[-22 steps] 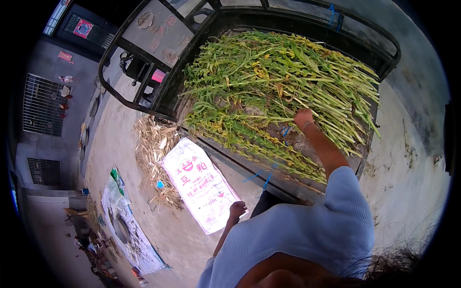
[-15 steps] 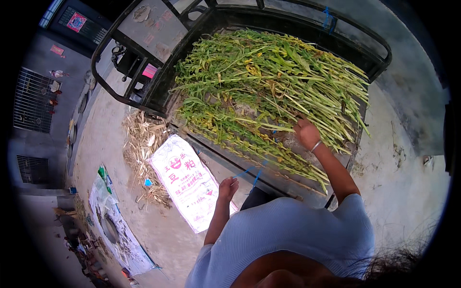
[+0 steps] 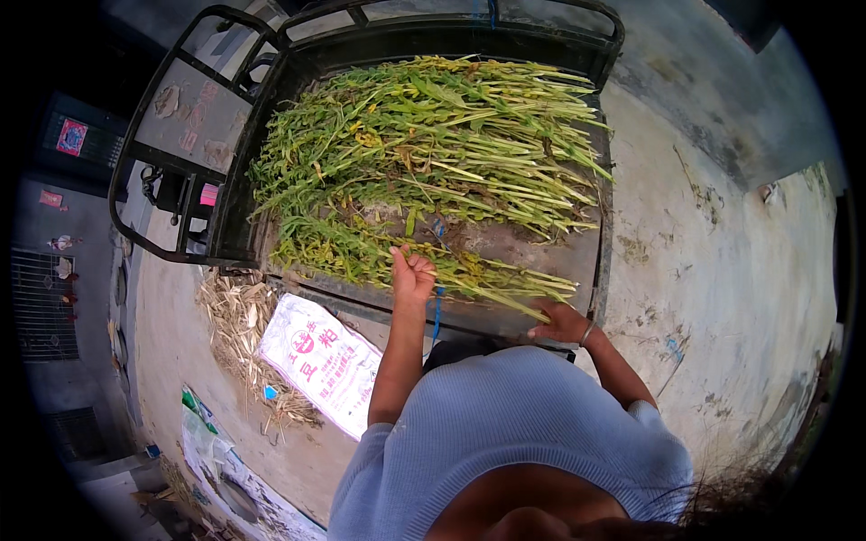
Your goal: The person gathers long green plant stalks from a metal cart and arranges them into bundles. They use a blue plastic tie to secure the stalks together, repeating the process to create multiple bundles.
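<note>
At the near edge of the cart bed point(image 3: 588, 252), seen from the head camera, lay the front stalks point(image 3: 502, 280), a thin leafy row whose cut ends stood apart from the bigger green heap point(image 3: 433, 135) behind. Your left hand point(image 3: 413, 275) was curled closed around part of that row, while your right hand point(image 3: 561, 323) met the pale end of one stem — whether it pinched or only touched, the angle did not show. The step in hand looked like managing this row two-handed; to judge by your pose, the next move called for a sure hold at the cut end, with care that nothing snagged on the blue cord point(image 3: 437, 317) at the side.

The bed was dark and scuffed, with dirt and leaf scraps between row and heap. Below it, a white printed sack point(image 3: 320, 361) lay on the concrete floor point(image 3: 672, 298), just beside some dry husks point(image 3: 236, 326) — and at far left a barred window point(image 3: 41, 307) showed dimly.
</note>
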A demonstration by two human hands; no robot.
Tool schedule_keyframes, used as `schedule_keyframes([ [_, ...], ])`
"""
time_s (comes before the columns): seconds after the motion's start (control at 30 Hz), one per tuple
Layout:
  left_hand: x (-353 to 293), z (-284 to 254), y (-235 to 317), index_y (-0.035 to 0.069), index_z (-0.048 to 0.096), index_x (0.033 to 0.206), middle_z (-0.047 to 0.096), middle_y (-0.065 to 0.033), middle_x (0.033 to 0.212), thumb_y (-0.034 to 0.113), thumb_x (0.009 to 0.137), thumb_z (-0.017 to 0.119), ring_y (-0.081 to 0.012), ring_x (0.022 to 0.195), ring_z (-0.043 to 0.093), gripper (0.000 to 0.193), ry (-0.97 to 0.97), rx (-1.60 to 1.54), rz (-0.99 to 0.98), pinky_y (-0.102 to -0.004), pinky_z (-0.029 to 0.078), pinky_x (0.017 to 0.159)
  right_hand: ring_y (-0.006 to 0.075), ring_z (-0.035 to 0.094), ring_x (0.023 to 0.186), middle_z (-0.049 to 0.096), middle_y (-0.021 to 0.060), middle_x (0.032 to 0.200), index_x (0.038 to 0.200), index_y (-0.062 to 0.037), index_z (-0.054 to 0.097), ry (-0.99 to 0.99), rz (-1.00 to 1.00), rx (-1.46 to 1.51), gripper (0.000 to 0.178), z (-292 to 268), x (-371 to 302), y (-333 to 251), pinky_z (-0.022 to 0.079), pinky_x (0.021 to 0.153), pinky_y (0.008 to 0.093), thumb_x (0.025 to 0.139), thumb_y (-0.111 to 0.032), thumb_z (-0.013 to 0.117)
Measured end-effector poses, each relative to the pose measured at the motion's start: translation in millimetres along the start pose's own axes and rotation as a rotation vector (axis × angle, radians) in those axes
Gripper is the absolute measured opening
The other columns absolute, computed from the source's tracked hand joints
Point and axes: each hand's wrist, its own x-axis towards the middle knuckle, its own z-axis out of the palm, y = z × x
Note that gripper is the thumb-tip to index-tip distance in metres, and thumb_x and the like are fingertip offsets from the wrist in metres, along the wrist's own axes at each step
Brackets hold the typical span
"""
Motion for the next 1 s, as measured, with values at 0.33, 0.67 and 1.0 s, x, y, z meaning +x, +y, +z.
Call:
schedule_keyframes([
  [0.33, -68.5, 40.5, -56.7, 0.014, 0.045, 0.101, 0.038, 0.0005, 0.068, 0.038, 0.087, 0.047, -0.0121, 0.064, 0.035, 0.028, -0.361, 0.316, -0.101, -0.0262, 0.033, 0.060, 0.0047, 0.033, 0.042, 0.037, -0.0058, 0.052, 0.070, -0.0120, 0.048, -0.102, 0.505, 1.374, 0.019, 47.9, 69.0, 34.3, 0.022, 0.036, 0.0210, 0.086, -0.021, 0.054],
  [0.67, -95.2, 54.9, -36.7, 0.011, 0.048, 0.090, 0.034, 0.0020, 0.062, 0.044, 0.082, 0.051, -0.0106, 0.057, 0.030, 0.034, -0.536, 0.408, -0.037, -0.0263, 0.028, 0.053, 0.0036, 0.028, 0.041, 0.032, -0.0057, 0.052, 0.077, -0.0119, 0.048, 0.962, 0.162, 1.516, 0.016, -59.3, 18.6, 125.6, 0.018, 0.032, 0.0175, 0.090, -0.020, 0.045],
  [1.0, -119.3, 87.0, -79.0, 0.014, 0.049, 0.084, 0.033, 0.0035, 0.060, 0.049, 0.082, 0.046, -0.0097, 0.056, 0.029, 0.036, -0.787, 0.490, -0.311, -0.0256, 0.027, 0.054, 0.0045, 0.040, 0.065, 0.049, -0.0049, 0.079, 0.112, -0.0025, 0.046, -0.031, -0.667, 0.743, 0.045, -47.9, 165.8, -109.5, 0.034, 0.055, 0.0203, 0.082, -0.033, 0.059],
])
